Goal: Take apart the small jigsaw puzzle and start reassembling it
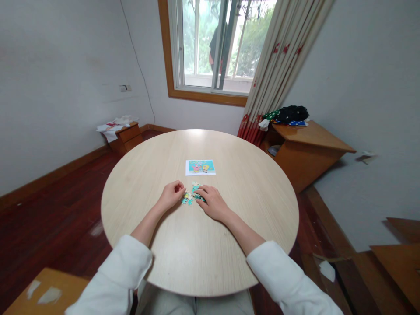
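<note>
Puzzle pieces (pixel 188 201): small, knobbly, teal, yellow, whitish, loosely heaped.
Left hand (pixel 173 194): fingers curled, can't tell if gripping; right hand (pixel 214 203): fingers parted over pieces.

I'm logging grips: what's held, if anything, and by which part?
Can't tell: the left hand and right hand are at the puzzle pieces, but any hold is unclear.

Your left sleeve (pixel 111 275), lower left, and right sleeve (pixel 285 275), lower right, are white, loose and creased, ending in wide cuffs (pixel 143 256); your left hand (pixel 172 195) and right hand (pixel 212 202) are bare, and your trousers (pixel 170 303), bottom centre, look pale.
</note>
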`<state>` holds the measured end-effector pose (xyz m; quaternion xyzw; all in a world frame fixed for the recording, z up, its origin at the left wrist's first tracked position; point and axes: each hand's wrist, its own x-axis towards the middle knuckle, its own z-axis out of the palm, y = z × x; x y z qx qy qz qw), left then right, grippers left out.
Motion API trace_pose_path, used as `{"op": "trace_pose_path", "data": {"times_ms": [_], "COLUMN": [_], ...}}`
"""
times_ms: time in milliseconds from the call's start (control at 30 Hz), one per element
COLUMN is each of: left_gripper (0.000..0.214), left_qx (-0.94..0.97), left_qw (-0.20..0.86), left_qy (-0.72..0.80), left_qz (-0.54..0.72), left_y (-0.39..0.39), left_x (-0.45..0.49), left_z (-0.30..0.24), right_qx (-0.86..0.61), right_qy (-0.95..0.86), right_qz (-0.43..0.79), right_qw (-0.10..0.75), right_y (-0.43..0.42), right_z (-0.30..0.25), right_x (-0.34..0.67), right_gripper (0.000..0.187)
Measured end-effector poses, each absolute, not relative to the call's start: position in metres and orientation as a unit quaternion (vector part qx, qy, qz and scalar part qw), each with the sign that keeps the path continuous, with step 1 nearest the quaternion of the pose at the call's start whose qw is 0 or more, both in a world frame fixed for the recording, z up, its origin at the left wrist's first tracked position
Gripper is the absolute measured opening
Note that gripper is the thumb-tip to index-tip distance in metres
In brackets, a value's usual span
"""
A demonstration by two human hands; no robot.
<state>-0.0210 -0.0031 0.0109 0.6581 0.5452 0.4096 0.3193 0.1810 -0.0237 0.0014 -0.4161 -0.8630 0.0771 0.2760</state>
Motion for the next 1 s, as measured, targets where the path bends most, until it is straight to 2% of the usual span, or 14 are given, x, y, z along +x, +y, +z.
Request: {"op": "trace_pose_path", "data": {"times_ms": [200,433,733,1000], "left_gripper": [0.017,0.018,0.014,0.029], "left_qx": [0.672,0.651,0.672,0.681], "left_qw": [0.285,0.259,0.235,0.205], "left_qy": [0.552,0.562,0.56,0.571], "left_qz": [0.404,0.441,0.424,0.411], "left_y": [-0.008,-0.015,-0.037,-0.04], "left_x": [-0.022,-0.024,-0.023,-0.023], "left_z": [0.01,0.008,-0.003,-0.012], "right_qx": [-0.428,-0.448,-0.477,-0.486], "right_qy": [-0.848,-0.838,-0.815,-0.81], "right_qz": [0.098,0.085,0.062,0.047], "right_qw": [0.298,0.301,0.324,0.324], "right_y": [-0.02,-0.024,-0.034,-0.04], "right_z": [-0.003,-0.008,-0.005,-0.007], "right_x": [0.181,0.18,0.179,0.18], "right_gripper": [0.027,0.037,0.033,0.028]}}
